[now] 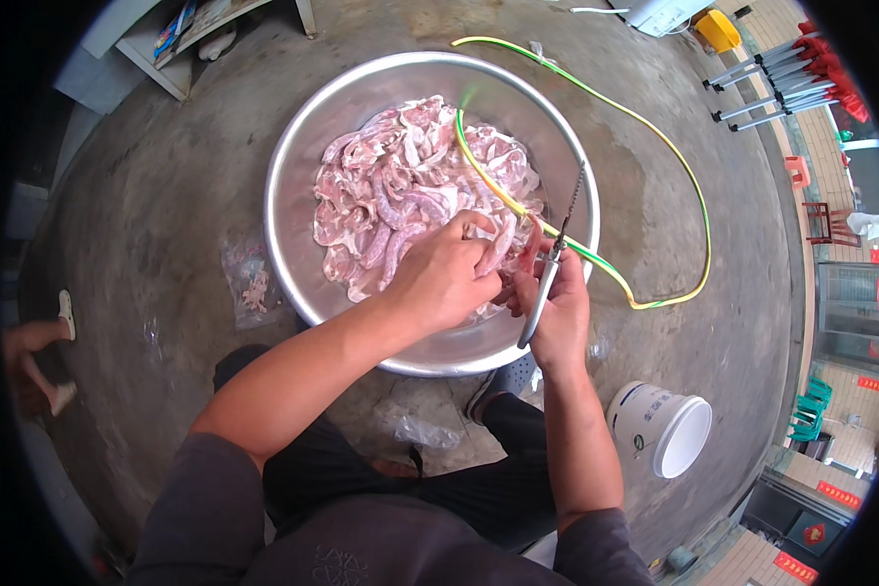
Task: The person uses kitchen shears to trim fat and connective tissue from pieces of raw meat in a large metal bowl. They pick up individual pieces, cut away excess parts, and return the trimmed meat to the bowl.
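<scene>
A wide metal basin (285, 215) on the floor in front of me holds a heap of raw meat (386, 181), pink pieces and long neck-like strips. Over its near right part, my left hand (449, 273) is closed on a pale, long piece of raw meat (499, 244). Close beside it, my right hand (562, 317) grips scissors (542, 293) with grey handles, their serrated blades pointing up and away. A reddish flap of meat (530, 246) shows between the two hands. Fingers partly hide where the pieces are held.
A yellow-green hose (703, 225) loops over the concrete floor and across the basin's right rim into it. Left of the basin lies a clear plastic bag with scraps (251, 288). A white bucket (645, 420) lies tipped at right. Another person's legs (37, 356) show far left.
</scene>
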Available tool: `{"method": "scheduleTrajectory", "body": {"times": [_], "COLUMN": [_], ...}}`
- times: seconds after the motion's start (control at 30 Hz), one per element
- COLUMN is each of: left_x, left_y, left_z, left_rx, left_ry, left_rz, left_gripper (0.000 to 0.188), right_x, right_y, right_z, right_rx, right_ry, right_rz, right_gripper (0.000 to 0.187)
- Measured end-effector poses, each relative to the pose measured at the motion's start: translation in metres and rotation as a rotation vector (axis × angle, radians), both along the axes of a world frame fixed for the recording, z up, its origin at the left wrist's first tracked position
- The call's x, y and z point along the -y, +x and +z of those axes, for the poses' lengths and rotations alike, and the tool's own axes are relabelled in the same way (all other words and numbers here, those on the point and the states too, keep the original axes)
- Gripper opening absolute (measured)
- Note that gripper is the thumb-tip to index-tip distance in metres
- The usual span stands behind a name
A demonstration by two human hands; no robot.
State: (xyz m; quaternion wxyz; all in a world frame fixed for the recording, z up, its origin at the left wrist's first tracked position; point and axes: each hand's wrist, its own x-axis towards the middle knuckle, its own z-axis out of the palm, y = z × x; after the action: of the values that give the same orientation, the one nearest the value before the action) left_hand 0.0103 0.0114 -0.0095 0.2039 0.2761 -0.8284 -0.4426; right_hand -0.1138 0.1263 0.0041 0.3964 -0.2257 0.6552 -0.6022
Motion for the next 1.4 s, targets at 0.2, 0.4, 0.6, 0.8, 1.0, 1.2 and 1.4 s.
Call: {"method": "scheduleTrajectory", "body": {"times": [0.2,0.4,0.6,0.8,1.0,1.2,1.4], "left_x": [0.011,0.013,0.018,0.015,0.014,0.016,0.012], "left_y": [0.003,0.0,-0.001,0.002,0.003,0.004,0.001], "left_z": [-0.003,-0.006,-0.008,-0.001,-0.01,-0.005,0.012], "left_rx": [-0.063,-0.099,-0.064,-0.04,-0.151,0.082,0.191], "left_ry": [-0.141,0.28,0.743,0.779,0.67,0.605,0.303], "left_rz": [0.077,0.179,0.07,-0.025,-0.171,-0.137,-0.027], "left_gripper": [0.019,0.021,0.028,0.025,0.018,0.014,0.01], "right_x": [-0.001,-0.002,-0.002,-0.007,-0.006,-0.004,-0.003], "right_y": [0.003,0.006,0.006,-0.002,0.002,0.006,0.005], "right_z": [0.0,0.012,0.011,0.006,0.011,0.013,0.018], "right_rx": [-0.04,0.037,0.102,0.061,0.11,0.135,0.121], "right_ry": [0.044,0.034,-0.018,0.059,0.046,0.066,0.096], "right_rz": [0.024,0.062,0.057,0.149,0.143,0.141,0.169], "right_gripper": [0.035,0.044,0.04,0.037,0.035,0.034,0.032]}}
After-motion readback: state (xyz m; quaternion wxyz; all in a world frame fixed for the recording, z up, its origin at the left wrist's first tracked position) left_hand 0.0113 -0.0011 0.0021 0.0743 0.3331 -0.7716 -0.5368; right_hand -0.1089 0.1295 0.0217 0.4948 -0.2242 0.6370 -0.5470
